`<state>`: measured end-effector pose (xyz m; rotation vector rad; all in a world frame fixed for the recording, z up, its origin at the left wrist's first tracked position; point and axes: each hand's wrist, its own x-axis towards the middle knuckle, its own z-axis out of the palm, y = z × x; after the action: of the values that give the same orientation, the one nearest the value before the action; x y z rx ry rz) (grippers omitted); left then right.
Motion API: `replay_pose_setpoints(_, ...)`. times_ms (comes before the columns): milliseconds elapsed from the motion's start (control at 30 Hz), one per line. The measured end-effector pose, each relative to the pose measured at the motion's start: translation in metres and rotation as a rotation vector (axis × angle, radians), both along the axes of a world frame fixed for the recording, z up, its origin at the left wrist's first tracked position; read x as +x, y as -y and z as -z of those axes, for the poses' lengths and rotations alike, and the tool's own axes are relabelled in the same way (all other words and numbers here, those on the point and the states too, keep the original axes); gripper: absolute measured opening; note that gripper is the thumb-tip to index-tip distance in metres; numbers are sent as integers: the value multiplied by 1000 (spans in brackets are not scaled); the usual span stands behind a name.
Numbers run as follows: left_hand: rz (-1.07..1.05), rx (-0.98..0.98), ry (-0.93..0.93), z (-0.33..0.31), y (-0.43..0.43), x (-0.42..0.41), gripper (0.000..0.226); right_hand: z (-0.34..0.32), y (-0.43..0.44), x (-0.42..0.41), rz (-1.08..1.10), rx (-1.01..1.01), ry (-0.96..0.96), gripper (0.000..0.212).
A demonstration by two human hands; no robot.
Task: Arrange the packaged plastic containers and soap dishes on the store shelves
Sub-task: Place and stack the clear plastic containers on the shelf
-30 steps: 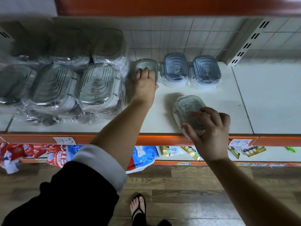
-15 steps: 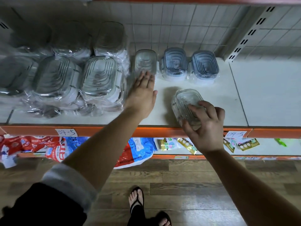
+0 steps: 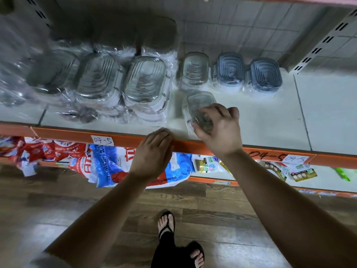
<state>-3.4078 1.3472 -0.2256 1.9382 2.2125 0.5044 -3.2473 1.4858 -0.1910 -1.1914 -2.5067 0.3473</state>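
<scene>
1. The right hand (image 3: pixel 220 130) gripped a wrapped clear dish (image 3: pixel 199 103), with its fingers curled over the near end.
2. That dish was over the white shelf (image 3: pixel 270 120) near its front edge, just in front of a second clear dish (image 3: pixel 195 71). Whether it rested there could not be determined.
3. The left hand (image 3: pixel 152 153) was flat, fingers straight and together, holding nothing, over the orange lip (image 3: pixel 67 135). Contact could not be confirmed.
4. Two blue dishes (image 3: pixel 229 69) stood right of the second clear dish. Wrapped containers (image 3: pixel 143 82) were stacked to its left.

White shelf (image 3: pixel 328 117), orange front edge. At left, stacked wrapped containers (image 3: pixel 144 82). Along the back, a clear soap dish (image 3: pixel 195 71) just beside two blue soap dishes (image 3: pixel 229 69). Near the front edge, a second clear soap dish (image 3: pixel 199 101).
</scene>
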Motion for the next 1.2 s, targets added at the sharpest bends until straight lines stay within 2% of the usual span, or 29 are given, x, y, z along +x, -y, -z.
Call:
replay_pose_setpoints(100,20,55,16,8,1,-1,38,-5,-3,-25,7,44,-7,41)
replay_pose_setpoints(233,16,142,28,17,4,0,34,-9,-11,-45,86,49,132,50)
replay_pose_setpoints(333,34,162,13,20,9,-1,35,-8,-11,-51,42,10,232,49)
replay_pose_setpoints(467,37,121,0,15,15,-1,38,-10,-5,-41,-14,-158,112,40)
replay_pose_setpoints(633,45,53,17,-8,21,8,42,-24,16,-13,-2,-190,6,37)
replay_pose_setpoints(833,68,61,4,-68,33,36,37,-68,52,32,57,-204,-18,31)
replay_pose_setpoints(1033,80,175,-82,-145,51,71,44,-138,84,77,133,-127,-143,23)
replay_pose_setpoints(1200,113,325,-133,-203,59,96,38,-195,100,108,174,-54,-233,20)
